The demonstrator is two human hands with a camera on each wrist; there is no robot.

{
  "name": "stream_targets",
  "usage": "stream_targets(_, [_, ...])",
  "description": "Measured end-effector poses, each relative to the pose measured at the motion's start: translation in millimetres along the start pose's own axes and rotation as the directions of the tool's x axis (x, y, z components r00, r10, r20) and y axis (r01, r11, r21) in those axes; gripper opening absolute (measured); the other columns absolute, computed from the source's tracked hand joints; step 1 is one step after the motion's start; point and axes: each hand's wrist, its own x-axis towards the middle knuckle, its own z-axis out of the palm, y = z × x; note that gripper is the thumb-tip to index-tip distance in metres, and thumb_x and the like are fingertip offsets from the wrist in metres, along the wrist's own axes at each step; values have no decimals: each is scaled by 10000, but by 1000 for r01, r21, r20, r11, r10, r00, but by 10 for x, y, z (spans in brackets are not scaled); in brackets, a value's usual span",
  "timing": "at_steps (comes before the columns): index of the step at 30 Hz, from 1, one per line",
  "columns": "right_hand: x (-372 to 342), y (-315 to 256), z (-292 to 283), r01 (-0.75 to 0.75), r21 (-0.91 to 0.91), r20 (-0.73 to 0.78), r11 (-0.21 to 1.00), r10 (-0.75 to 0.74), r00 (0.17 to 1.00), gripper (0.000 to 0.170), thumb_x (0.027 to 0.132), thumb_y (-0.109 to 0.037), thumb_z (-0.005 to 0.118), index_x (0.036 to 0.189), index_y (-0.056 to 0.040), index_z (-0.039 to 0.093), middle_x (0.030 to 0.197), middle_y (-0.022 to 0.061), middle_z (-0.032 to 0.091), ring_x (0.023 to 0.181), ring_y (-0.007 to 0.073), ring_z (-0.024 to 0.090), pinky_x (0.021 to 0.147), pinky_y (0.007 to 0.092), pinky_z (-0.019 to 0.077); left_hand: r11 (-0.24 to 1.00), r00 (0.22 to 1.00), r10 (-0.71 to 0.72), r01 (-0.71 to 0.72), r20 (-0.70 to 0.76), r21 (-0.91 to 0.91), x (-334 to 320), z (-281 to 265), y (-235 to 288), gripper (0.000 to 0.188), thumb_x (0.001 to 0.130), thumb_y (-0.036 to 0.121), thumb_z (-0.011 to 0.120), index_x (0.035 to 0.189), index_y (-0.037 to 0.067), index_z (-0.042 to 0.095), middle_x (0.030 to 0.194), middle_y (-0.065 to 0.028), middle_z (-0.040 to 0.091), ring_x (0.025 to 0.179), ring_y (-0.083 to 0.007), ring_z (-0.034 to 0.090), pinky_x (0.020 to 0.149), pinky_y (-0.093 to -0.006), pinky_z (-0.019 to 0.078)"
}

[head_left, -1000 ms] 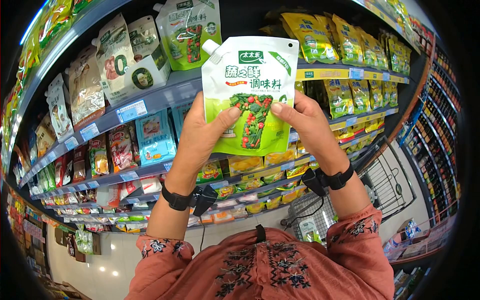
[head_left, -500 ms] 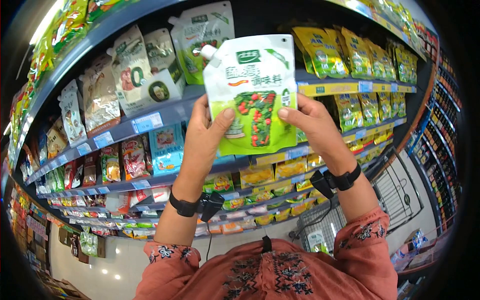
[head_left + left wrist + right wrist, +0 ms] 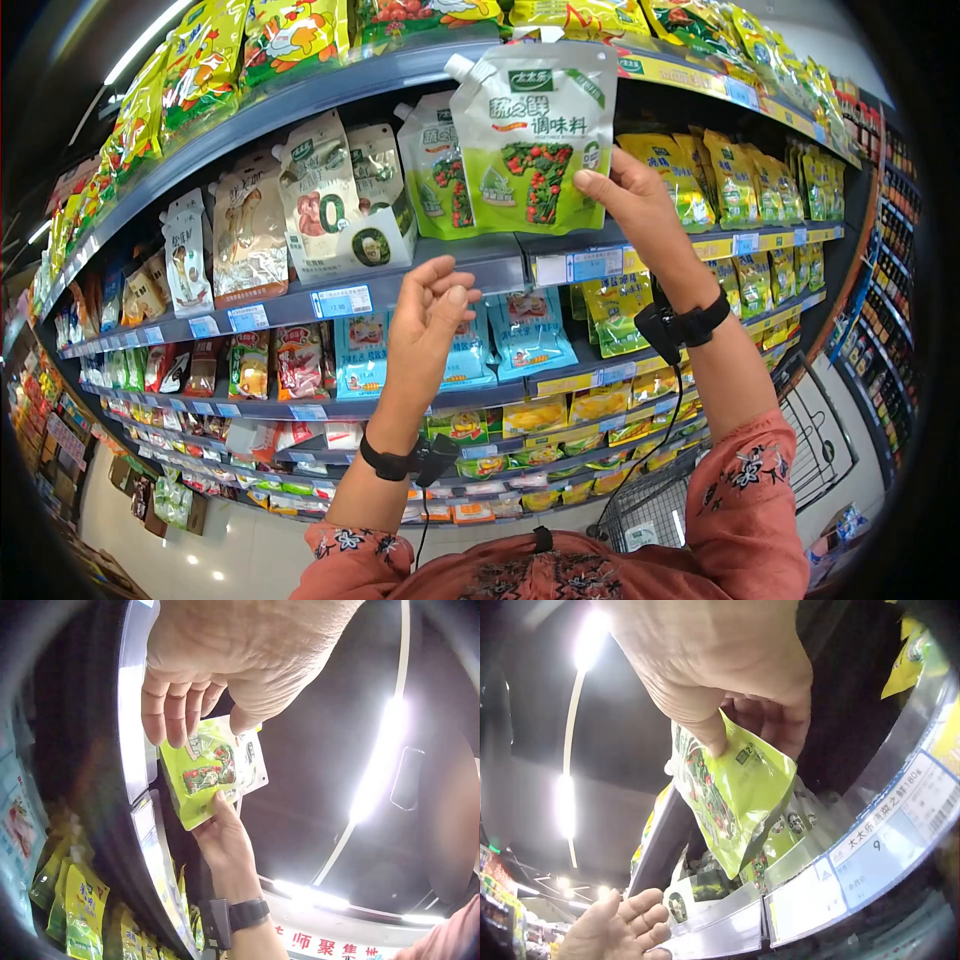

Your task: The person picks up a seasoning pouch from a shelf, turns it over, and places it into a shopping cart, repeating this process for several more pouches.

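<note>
A white-and-green spouted pouch of vegetable seasoning [image 3: 535, 130] is upright at the shelf front, its spout at the upper left. My right hand [image 3: 632, 195] pinches its right edge, thumb on the printed front and fingers behind. The right wrist view shows the same grip on the pouch [image 3: 735, 787]. A matching pouch [image 3: 428, 165] stands on the shelf, partly hidden behind the held one. My left hand [image 3: 428, 315] is off the pouch, below and left of it, fingers loosely bent and holding nothing. In the left wrist view its fingers [image 3: 176, 712] overlap the pouch.
The shelf edge [image 3: 450, 270] with price labels runs just below the pouch. White mushroom-seasoning packs [image 3: 340, 205] stand to the left, yellow bags [image 3: 735, 180] to the right. Another shelf of yellow bags [image 3: 300, 40] is above. A shopping cart [image 3: 650, 500] stands at the lower right.
The left hand has let go of the pouch and dropped to the lower left. The right hand alone holds it, now up at the shelf beside the matching pouch. The head view has shifted.
</note>
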Motion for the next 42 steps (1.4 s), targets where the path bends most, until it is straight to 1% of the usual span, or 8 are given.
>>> stream_targets(4, [120, 219, 91, 85, -123, -9, 989, -87, 996, 239, 944, -172, 663, 1104, 6, 655, 946, 12, 664, 875, 67, 551, 796, 256, 471, 1000, 1000, -3, 3, -11, -6, -47, -58, -6, 486, 1016, 266, 575, 1376, -30, 438, 1203, -151, 601, 1073, -206, 629, 871, -312, 528])
stream_targets(8, [199, 319, 161, 1, -211, 19, 977, 3, 1000, 254, 938, -200, 653, 1097, -2, 669, 927, 13, 676, 851, 76, 574, 782, 269, 491, 1000, 1000, -8, 8, -19, -16, -72, -101, -70, 460, 1017, 251, 571, 1365, -27, 452, 1177, -143, 612, 1049, -201, 635, 861, -317, 536])
stream_targets(16, [358, 370, 413, -186, -23, 151, 982, 187, 971, 311, 939, -202, 661, 1156, 20, 675, 997, 57, 714, 902, 90, 631, 799, 274, 503, 1000, 1000, -14, 14, 12, 6, -17, -79, -47, 446, 1022, 240, 565, 1358, -32, 458, 1194, -154, 606, 1059, -197, 634, 862, -310, 533])
stream_targets(23, [468, 524, 525, -251, -79, 153, 965, 260, 953, 325, 939, -274, 676, 1146, -24, 688, 930, -2, 682, 767, 62, 535, 682, 245, 426, 979, 990, 136, -139, 29, 147, 201, -60, 42, 417, 1018, 236, 583, 1338, -16, 492, 1219, -158, 608, 1080, -206, 635, 903, -321, 515])
stream_targets(26, [523, 564, 507, -258, -136, 164, 957, 278, 946, 356, 941, -288, 675, 1164, -11, 678, 945, 17, 697, 789, 70, 581, 688, 249, 457, 871, 959, 275, -280, 70, 404, 307, -3, 127, 378, 981, 196, 621, 1298, 2, 553, 1221, -161, 627, 1117, -255, 630, 945, -369, 500])
stream_targets(29, [549, 625, 476, -263, -181, 157, 948, 292, 943, 400, 930, -294, 686, 1178, 20, 667, 942, 71, 710, 748, 109, 639, 633, 264, 512, 532, 850, 455, -499, 266, 684, 418, -6, 131, 393, 965, 174, 631, 1317, 15, 561, 1254, -162, 615, 1184, -317, 576, 1047, -387, 428])
stream_targets(33, [518, 580, 430, -271, -329, 149, 905, 333, 931, 430, 895, -278, 718, 1182, 39, 668, 848, 97, 699, 636, 148, 647, 550, 283, 526, 371, 828, 431, -526, 359, 765, 522, 14, 13, 447, 963, 274, 630, 1328, 23, 575, 1362, -194, 567, 1307, -385, 486, 1101, -457, 375])
stream_targets(42, [505, 592, 450, -243, -394, 186, 886, 336, 923, 342, 904, -261, 715, 1135, -10, 695, 748, 53, 661, 590, 109, 607, 546, 267, 512, 239, 834, 397, -496, 383, 835, 667, 75, -156, 496, 956, 360, 631, 1306, 10, 598, 1407, -179, 544, 1339, -399, 447, 1107, -479, 357])
